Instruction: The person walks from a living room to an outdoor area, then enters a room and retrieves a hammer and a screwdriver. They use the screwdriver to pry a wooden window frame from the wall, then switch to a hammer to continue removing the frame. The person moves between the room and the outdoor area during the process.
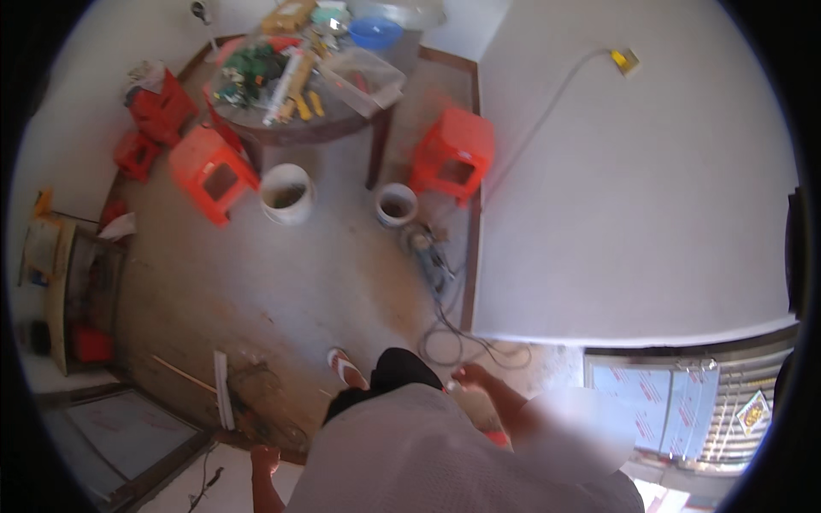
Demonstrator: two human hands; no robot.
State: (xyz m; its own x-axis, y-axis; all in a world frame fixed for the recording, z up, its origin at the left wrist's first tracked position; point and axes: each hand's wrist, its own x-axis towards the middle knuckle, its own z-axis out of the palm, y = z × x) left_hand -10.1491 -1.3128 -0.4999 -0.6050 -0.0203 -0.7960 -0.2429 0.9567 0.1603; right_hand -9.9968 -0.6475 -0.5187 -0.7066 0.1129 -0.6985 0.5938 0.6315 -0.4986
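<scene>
My left hand [265, 459] hangs low on the left, its fingers curled; whether it holds something cannot be told. On the other side, my right hand [470, 377] is beside my dark shorts, fingers bent, with a small pale thing at the fingertips that is too small to name. One foot in a white-strapped sandal [346, 367] shows on the floor ahead of me. Coiled cable [442, 347] lies on the floor beyond my right hand, running to a blurred power tool [431, 260]. Nearer my left hand, a white strip [224, 390] lies on the floor.
A round table [308, 133] piled with goods stands ahead, with red plastic stools [457, 151] around it. Two white buckets [288, 194] stand before it. A cabinet [64, 295] is at the left; a wall with a plugged-in cord [558, 102] is at the right.
</scene>
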